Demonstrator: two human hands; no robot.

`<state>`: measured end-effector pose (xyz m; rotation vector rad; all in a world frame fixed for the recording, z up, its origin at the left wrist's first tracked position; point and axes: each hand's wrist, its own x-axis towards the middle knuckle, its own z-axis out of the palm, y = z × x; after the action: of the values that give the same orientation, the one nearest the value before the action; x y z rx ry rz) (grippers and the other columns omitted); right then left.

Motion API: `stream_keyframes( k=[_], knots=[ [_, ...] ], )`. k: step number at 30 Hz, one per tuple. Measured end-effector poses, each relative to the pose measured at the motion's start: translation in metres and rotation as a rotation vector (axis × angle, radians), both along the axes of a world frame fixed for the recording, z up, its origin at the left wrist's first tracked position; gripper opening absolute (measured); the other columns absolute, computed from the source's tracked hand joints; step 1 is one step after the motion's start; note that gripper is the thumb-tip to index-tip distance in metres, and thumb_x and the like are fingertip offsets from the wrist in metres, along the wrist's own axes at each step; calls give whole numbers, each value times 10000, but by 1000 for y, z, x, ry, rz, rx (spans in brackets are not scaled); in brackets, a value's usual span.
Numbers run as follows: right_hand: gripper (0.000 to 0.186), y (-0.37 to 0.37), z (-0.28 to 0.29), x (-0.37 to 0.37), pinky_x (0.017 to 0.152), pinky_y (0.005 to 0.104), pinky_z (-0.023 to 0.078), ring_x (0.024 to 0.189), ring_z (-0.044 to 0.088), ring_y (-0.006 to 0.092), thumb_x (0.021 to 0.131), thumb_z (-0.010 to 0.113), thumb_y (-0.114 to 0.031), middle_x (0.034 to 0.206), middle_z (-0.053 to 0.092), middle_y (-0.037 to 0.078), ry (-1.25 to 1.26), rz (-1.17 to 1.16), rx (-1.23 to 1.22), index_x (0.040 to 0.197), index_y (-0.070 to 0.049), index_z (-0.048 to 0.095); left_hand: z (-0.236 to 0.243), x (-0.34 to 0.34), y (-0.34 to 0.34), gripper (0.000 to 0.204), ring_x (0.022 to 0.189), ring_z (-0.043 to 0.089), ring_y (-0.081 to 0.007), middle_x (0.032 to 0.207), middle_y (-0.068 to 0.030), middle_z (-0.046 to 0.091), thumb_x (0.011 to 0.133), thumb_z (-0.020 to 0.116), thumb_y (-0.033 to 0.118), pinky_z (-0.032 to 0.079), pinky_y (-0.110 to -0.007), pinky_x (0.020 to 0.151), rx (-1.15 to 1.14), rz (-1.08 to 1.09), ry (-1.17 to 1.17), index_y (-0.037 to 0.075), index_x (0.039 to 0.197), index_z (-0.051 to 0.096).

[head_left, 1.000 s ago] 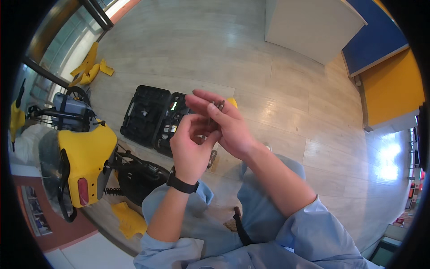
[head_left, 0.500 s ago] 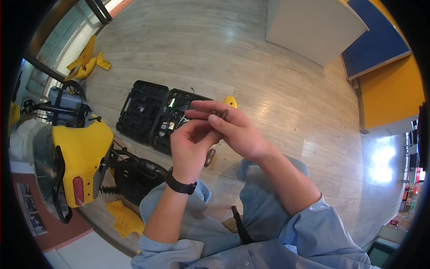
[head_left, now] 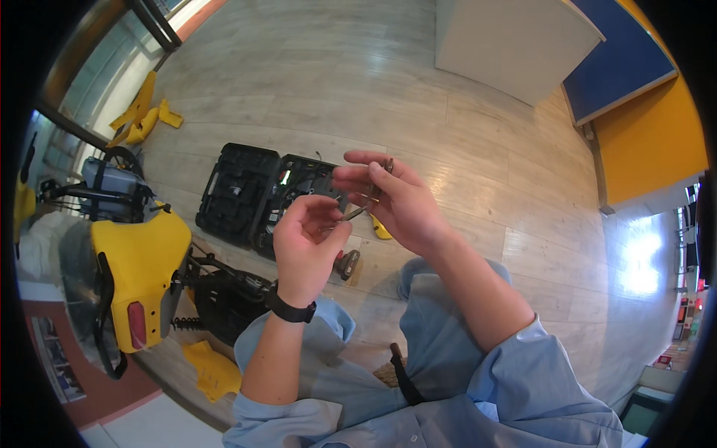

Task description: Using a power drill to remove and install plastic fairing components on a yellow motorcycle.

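Note:
Between the thumb and fingers of my left hand (head_left: 302,239) is a thin dark metal rod (head_left: 354,213), like a screwdriver bit, its far end reaching toward the other palm. My right hand (head_left: 407,201) is turned palm inward, thumb pressed on a few small dark metal bits (head_left: 375,191) lying against its fingers. Their exact kind is too small to make out. Just beyond both hands lies an open black tool case (head_left: 239,196) on the floor. Below my left hand a red and dark power tool (head_left: 346,264) shows in part, mostly hidden behind it.
A partly stripped yellow scooter (head_left: 140,250) stands at the left. Yellow body panels (head_left: 211,369) lie beside it and farther back by the glass (head_left: 142,112). Another yellow piece (head_left: 382,228) sits beyond my right hand. A white cabinet (head_left: 508,45) and blue-yellow furniture (head_left: 650,142) stand far right.
My hands have drawn apart, the left toward me and leftward, the right slightly away. The thin rod now shows between them, and more of the power tool is visible.

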<state>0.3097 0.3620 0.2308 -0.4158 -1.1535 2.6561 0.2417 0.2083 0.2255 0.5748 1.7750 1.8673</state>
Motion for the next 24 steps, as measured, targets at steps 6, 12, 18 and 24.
stream_keyframes(
  k=[6, 12, 18, 24],
  knots=[
    [322, -14, -6, 1, 913, 310, 510, 1108, 600, 178, 1056, 390, -168, 1175, 626, 121, -62, 107, 156, 1314, -5, 491, -8, -1, 3, 240, 789, 602, -72, 920, -21, 615, 818, 669, -58, 513, -200, 525, 145, 99, 99, 28, 1026, 584],
    [305, -20, 0, 0, 834, 274, 518, 1055, 606, 142, 1058, 380, -158, 1162, 632, 118, -60, 83, 238, 1306, -7, 475, -5, 0, 4, 212, 832, 621, -100, 967, -42, 630, 841, 648, -64, 540, -222, 669, 226, 175, 178, 9, 1031, 589],
    [215, -18, -6, 2, 751, 262, 496, 908, 608, 124, 1061, 370, -181, 1140, 639, 141, -172, 14, 271, 1214, -30, 387, -4, -2, 1, 182, 959, 657, -163, 1020, -93, 644, 889, 625, -30, 546, -263, 829, 378, 137, -203, -13, 1066, 585],
    [154, -24, -8, -1, 793, 290, 459, 912, 576, 140, 1060, 366, -197, 1082, 616, 88, -96, 3, -100, 1089, -73, 453, -15, -8, 0, 166, 955, 668, -177, 1037, -94, 652, 916, 613, 17, 553, -250, 808, 478, 149, -548, 8, 1082, 598]
  ],
)
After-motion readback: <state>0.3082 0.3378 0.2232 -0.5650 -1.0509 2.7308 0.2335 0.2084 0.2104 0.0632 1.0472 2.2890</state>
